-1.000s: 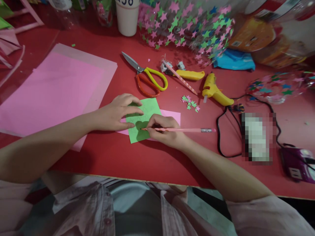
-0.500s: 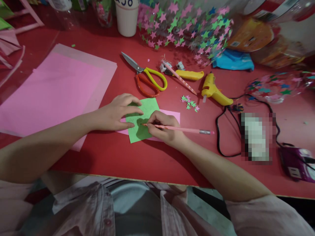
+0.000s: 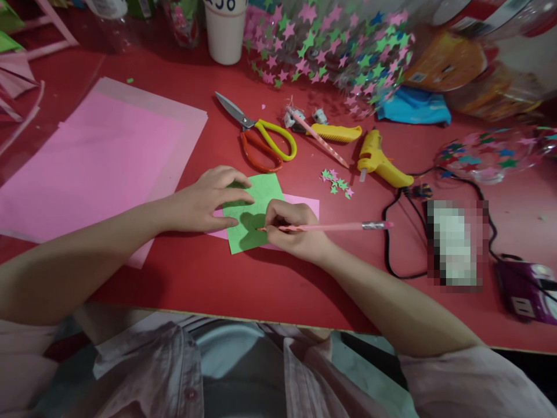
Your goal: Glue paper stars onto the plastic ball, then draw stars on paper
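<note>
Dark blue characters run around the white cup (image 3: 226,38) at the back of the worktop (image 3: 209,284), but only their lower parts show, and I cannot read them for certain. The orange packet (image 3: 448,61) has a small pale label, too small to make out (the purple device (image 3: 528,284) has a white mark on it, just as unreadable from here).

The pink pencil (image 3: 333,227) lies nearly level from left to right, roughly along the worktop's near edge. Its sharpened tip points left, over the green paper (image 3: 267,186), while the metal band and pink eraser end stick out to the right.

The right hand (image 3: 293,226) is closed around the pencil near its tip in a writing grip. The left hand (image 3: 213,197) is spread, thumb apart from the fingers, their tips over the left part of the green paper, which overlaps a piece of pink paper (image 3: 307,204). Just beyond are the scissors (image 3: 248,123), blades toward the far left, and a few loose stars (image 3: 337,184).
</note>
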`<state>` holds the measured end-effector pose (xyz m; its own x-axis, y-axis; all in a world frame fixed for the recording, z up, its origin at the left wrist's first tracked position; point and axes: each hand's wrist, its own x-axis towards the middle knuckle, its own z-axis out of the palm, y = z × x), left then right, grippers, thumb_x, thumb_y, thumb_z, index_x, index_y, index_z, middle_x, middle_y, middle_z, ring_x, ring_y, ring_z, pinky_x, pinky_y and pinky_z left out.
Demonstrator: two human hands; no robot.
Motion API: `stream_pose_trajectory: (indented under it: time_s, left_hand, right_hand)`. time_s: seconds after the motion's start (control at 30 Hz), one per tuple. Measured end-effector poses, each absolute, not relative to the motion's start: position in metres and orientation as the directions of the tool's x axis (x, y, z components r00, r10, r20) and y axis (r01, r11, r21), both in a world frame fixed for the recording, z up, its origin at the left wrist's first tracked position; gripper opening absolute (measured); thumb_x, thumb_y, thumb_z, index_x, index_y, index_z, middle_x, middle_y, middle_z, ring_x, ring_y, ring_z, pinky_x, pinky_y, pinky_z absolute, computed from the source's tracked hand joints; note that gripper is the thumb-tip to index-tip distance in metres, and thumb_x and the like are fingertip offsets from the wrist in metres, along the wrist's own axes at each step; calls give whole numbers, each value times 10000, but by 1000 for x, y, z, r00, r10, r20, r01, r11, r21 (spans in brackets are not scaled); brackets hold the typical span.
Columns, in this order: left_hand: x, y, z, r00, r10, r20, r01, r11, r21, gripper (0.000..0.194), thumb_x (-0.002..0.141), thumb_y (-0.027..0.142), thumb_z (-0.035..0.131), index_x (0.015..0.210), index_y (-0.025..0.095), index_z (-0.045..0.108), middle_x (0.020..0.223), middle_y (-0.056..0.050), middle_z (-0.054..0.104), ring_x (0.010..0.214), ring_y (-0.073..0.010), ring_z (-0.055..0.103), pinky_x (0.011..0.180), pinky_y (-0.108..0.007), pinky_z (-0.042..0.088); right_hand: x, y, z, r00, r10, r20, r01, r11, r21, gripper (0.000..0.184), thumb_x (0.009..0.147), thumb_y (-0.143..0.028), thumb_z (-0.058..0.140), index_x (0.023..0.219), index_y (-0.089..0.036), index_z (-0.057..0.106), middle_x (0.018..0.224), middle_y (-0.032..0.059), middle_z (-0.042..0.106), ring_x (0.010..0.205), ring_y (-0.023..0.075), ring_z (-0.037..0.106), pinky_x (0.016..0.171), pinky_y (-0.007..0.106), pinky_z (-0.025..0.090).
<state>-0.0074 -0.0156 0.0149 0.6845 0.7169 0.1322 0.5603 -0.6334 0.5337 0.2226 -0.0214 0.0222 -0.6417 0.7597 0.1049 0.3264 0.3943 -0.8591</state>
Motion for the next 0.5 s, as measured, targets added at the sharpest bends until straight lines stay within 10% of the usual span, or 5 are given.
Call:
stream_pose_trajectory:
  time_s: [0.5]
  left_hand:
    - [-7, -16, 15, 681, 720, 134, 559, -630, 539, 364, 834, 396, 580, 1139, 211, 650, 1248, -121, 539, 1213, -297, 460, 1050, -478, 357]
  right_hand:
    - [224, -22, 24, -675, 730, 108, 327, 427, -843, 120, 653, -110, 459, 610, -207, 402, 550, -72, 405, 506, 56, 336, 488, 193, 268]
